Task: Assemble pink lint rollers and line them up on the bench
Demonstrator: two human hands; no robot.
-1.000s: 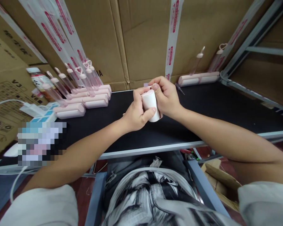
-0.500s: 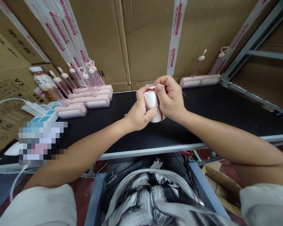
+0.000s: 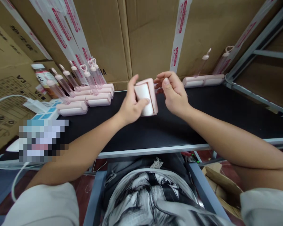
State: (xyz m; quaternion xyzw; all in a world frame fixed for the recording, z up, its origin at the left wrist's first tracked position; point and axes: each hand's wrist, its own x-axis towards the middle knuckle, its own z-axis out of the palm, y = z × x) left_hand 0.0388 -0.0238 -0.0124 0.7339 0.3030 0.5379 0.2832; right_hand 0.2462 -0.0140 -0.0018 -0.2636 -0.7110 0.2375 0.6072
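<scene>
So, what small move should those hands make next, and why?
Perhaps the right hand could steady the pink-and-white casing from its pink side: the left hand grips it above the black tabletop, while the right hand, half curled, is close beside that side.

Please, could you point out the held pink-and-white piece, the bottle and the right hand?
Held piece (image 3: 144, 93): head view, on its white side.
Bottle (image 3: 41, 76): head view, on its label.
Right hand (image 3: 176, 93): head view, near the thumb's base.

Head cam looks fwd & down, fairly near, onto L hand (image 3: 132, 106), R hand (image 3: 176, 94) & tabletop (image 3: 124, 138).
</scene>
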